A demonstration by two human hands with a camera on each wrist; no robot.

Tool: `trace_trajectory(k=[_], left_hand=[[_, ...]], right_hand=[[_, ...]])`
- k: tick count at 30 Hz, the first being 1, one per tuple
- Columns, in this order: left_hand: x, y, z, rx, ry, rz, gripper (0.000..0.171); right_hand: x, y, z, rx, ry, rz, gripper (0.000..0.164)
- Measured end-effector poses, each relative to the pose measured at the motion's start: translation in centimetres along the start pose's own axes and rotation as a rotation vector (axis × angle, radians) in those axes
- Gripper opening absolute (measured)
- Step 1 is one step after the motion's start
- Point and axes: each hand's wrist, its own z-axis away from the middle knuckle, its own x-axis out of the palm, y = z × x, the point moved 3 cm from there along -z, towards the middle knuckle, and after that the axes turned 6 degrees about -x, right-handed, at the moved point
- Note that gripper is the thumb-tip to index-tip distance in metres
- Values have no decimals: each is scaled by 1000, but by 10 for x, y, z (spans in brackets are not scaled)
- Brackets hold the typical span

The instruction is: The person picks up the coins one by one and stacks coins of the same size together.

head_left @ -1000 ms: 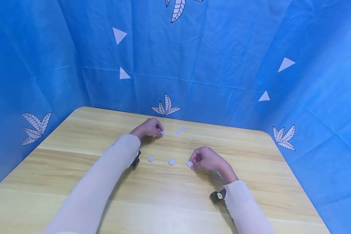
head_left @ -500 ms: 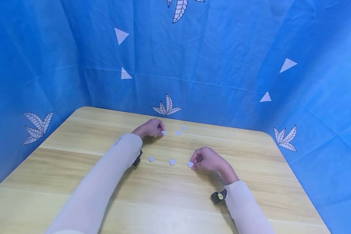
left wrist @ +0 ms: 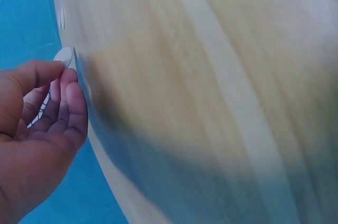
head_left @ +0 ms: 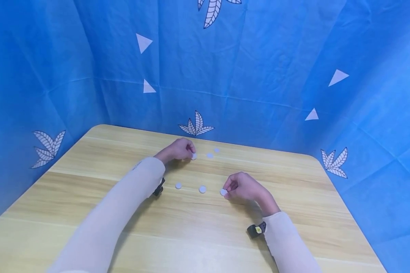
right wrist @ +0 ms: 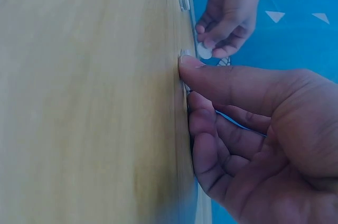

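Near the table's back edge, my left hand (head_left: pixel 182 148) pinches a small white round disc (left wrist: pixel 64 56) between thumb and finger; the left wrist view shows it tilted up at the fingertips. My right hand (head_left: pixel 243 185) is nearer the middle of the table, its thumb and fingers at the edge of another white disc (head_left: pixel 223 192), gripping it close over the wood. To its left lie two more discs, a middle disc (head_left: pixel 202 189) and a left disc (head_left: pixel 178 185). Right of my left hand are a near disc (head_left: pixel 210 155) and a far disc (head_left: pixel 216 150).
The light wooden table (head_left: pixel 177 235) has rounded back corners. Blue cloth (head_left: pixel 246 68) with white leaf and triangle prints hangs behind it and along both sides. A small black wrist camera (head_left: pixel 256 229) is strapped at my right sleeve.
My left hand has shifted slightly right with its disc, closer to the two discs at the back. My right hand keeps its grip in place. The head view has turned a little.
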Motion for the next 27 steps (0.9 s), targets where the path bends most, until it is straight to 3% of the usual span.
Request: trace_trajectory(k=[5,14,27], left_hand=[[1,4,7,7,-6,50,15],[5,13,16,58,6,32,16],[33,29,41,176,-74,-8,17]], right_hand=[[0,0,1,3,3,5,16],[-1,0,1,-1,4,-1,17],[-1,-1,2,-14,1,21,16]])
